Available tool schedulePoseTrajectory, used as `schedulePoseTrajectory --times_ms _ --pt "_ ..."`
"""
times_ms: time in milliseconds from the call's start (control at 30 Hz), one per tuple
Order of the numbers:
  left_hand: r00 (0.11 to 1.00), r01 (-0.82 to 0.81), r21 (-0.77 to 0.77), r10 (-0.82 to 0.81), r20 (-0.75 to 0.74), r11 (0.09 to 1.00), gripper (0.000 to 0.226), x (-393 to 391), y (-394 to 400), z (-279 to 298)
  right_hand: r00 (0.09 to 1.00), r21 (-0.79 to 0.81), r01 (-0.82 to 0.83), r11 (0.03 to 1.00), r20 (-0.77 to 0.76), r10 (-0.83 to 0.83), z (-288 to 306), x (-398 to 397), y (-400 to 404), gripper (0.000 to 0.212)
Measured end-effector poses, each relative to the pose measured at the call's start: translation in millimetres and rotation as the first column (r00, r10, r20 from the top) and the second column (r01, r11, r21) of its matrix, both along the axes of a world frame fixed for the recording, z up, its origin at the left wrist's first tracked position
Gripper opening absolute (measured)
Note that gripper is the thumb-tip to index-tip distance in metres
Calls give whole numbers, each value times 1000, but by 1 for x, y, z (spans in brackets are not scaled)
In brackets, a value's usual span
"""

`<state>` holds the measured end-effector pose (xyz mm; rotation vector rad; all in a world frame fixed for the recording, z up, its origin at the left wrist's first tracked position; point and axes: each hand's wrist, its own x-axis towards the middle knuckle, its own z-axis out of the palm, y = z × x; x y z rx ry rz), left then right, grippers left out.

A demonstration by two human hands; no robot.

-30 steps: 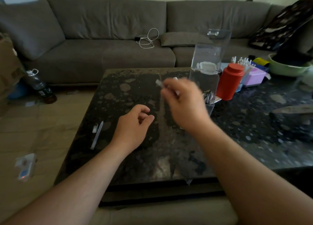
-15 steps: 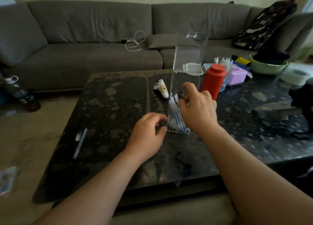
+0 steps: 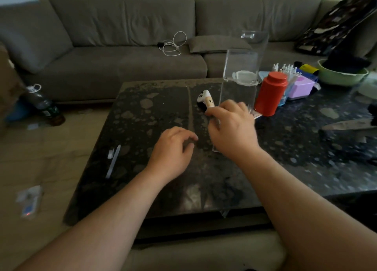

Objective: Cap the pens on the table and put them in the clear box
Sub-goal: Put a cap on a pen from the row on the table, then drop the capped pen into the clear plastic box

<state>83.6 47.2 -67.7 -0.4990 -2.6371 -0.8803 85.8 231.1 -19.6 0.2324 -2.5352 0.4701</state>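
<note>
Right hand (image 3: 232,129) sits over the near end of the clear plastic box with its hinged lid standing open (image 3: 237,91), fingers curled down at the box's left wall. Whether it pinches a pen I cannot tell; the hand hides what is under it and is a bit blurred. Left hand (image 3: 173,148) rests on the dark speckled stone table (image 3: 142,127) just left of the box, fingers loosely curled, holding nothing that shows.

Step in hand looks like the drop-off into the box, or just finished. One thin white uncapped pen (image 3: 113,161) lies well apart at the table's near left edge, with its small white cap (image 3: 110,154) just beside it, not on.

Next move, as I judge it: reach left for that pen and cap, press the cap on with both hands, carry it right to the box. The pen is close to the edge, so a careless grab could knock it off.

Small white toy figure (image 3: 206,99) lies left of the box, red cylindrical canister (image 3: 270,95) just right of it.
</note>
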Motion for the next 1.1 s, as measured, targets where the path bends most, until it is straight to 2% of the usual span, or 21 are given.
schedulePoseTrajectory --times_ms 33,100,167,267,333,400,567,733,900,1033,1100 --pt "999 -31 -8 31 -17 999 20 -3 -12 1 998 -36 -59 998 26 60 -5 0 -12 29" --pt "991 -130 -46 129 -21 990 23 -9 -41 5 960 -110 -173 979 205 192 -18 3 -36 34" --pt "971 -238 -74 239 8 968 27 -13 -74 6 859 -127 -264 956 419 293 -31 5 -56 38" --pt "907 -400 -105 410 98 910 26 -15 -126 0 761 -89 -338 937 560 327 -44 3 -75 44" --pt "848 -479 -160 502 169 863 22 -16 -152 -10 736 -93 -344 934 590 330 -47 0 -82 45" --pt "820 -489 -194 524 230 851 25 -16 -167 -22 726 -92 -353 931 600 335 -48 -2 -87 44" --pt "826 -436 -211 482 291 875 19 -18 -171 -35 723 -83 -363 928 603 337 -51 -5 -92 41" --pt "857 -351 -229 410 311 908 17 -20 -142 -30 713 -59 -366 929 623 321 -57 -9 -91 40" --pt "890 -193 -194 255 378 962 27 -11 -89 -22 739 16 -359 933 616 274 -68 -12 -93 32" --pt "814 -292 -94 298 498 952 47 -10 -77 -23 747 3 -326 945 613 255 -71 -12 -96 42" --pt "792 -318 -46 291 536 947 49 -11 -81 -23 760 27 -313 949 607 233 -75 -9 -100 50"
